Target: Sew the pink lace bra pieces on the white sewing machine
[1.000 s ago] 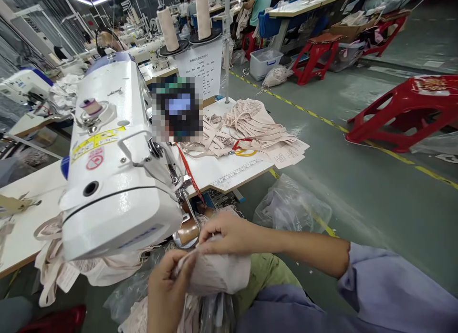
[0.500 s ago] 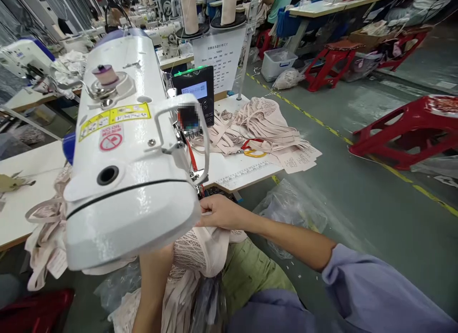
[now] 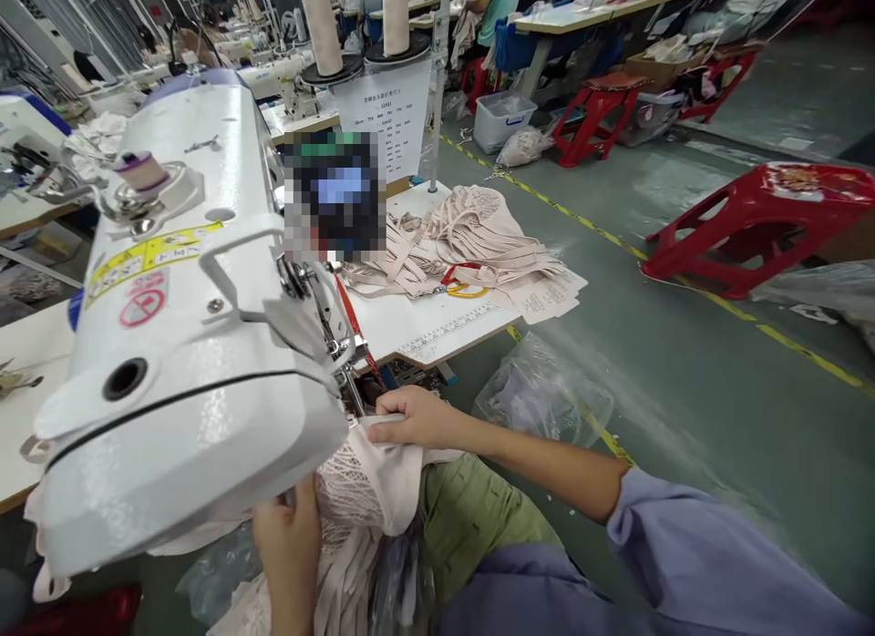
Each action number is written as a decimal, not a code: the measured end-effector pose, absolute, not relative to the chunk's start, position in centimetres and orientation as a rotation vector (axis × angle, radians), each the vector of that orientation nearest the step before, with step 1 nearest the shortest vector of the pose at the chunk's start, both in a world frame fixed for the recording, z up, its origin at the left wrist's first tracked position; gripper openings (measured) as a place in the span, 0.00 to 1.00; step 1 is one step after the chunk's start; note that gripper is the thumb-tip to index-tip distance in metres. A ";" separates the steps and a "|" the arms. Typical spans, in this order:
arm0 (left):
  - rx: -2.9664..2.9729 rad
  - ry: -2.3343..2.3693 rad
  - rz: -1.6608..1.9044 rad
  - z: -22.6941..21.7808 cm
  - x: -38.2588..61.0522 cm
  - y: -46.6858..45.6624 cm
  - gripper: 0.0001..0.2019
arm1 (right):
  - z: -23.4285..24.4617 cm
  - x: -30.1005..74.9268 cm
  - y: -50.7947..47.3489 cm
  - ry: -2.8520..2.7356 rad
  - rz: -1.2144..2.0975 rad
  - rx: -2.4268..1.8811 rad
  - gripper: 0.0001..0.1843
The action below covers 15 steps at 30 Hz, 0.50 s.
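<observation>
A large white sewing machine (image 3: 184, 344) fills the left of the view. Below its head lies a pale pink lace garment (image 3: 373, 477). My right hand (image 3: 414, 417) pinches the garment's upper edge close to the needle area, fingers closed on the cloth. My left hand (image 3: 291, 536) grips the same garment from below, partly hidden behind the machine head. The needle and presser foot are mostly hidden by the machine.
A pile of pink straps and garments (image 3: 471, 240) lies on the white table (image 3: 437, 322) with red-and-yellow scissors (image 3: 465, 282). Two thread cones (image 3: 321, 25) stand behind. A clear plastic bag (image 3: 540, 399) sits on the floor. Red stools (image 3: 752, 226) stand to the right.
The view has shifted down and left. Both hands have brought the garment from my lap up under the machine head; my left hand now shows lower at the cloth.
</observation>
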State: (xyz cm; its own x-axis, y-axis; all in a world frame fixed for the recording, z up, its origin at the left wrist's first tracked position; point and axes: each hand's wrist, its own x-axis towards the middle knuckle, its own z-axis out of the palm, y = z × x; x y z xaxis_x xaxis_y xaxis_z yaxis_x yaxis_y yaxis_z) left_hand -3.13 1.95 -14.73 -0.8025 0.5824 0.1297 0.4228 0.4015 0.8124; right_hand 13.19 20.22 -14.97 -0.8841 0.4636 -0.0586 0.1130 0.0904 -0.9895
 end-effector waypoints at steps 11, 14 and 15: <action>1.120 2.311 1.025 -26.4 7.3 -1.4 0.42 | -18.4 16.5 18.9 -1.980 1.903 -0.667 0.28; 1.096 2.312 0.973 -27.3 7.9 1.0 0.31 | -18.4 17.3 18.2 -1.956 1.934 -0.689 0.30; 1.102 2.293 0.974 -27.5 7.8 1.7 0.28 | -18.3 17.5 18.0 -1.939 1.950 -0.693 0.30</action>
